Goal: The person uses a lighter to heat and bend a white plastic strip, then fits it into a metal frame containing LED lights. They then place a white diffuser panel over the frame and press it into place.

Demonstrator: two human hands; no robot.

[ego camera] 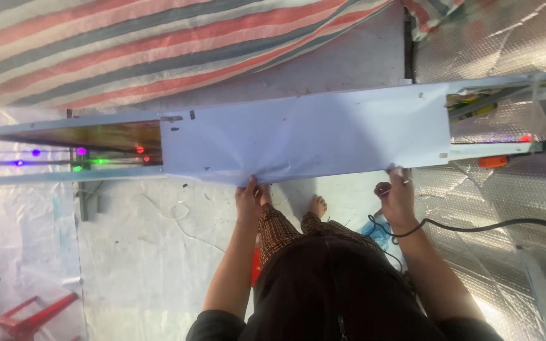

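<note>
A long narrow frame (64, 123) lies across the view at waist height, with small coloured lights glowing inside its open left part. A white sheet (311, 132) covers its middle. My left hand (249, 201) pinches the sheet's near edge at the centre. My right hand (397, 197) grips the near edge further right, by the sheet's corner, with a small tool or ring showing at the fingers. A black cable (494, 226) loops around my right wrist and runs off to the right. My bare feet (317, 205) stand below the frame.
A striped red, grey and white tarp (127, 44) hangs behind. Silver foil insulation (488, 189) covers the right side. White plastic sheeting (134, 252) covers the floor, with a red metal stand (26, 319) at the lower left. An orange object (493, 161) sits at the frame's right end.
</note>
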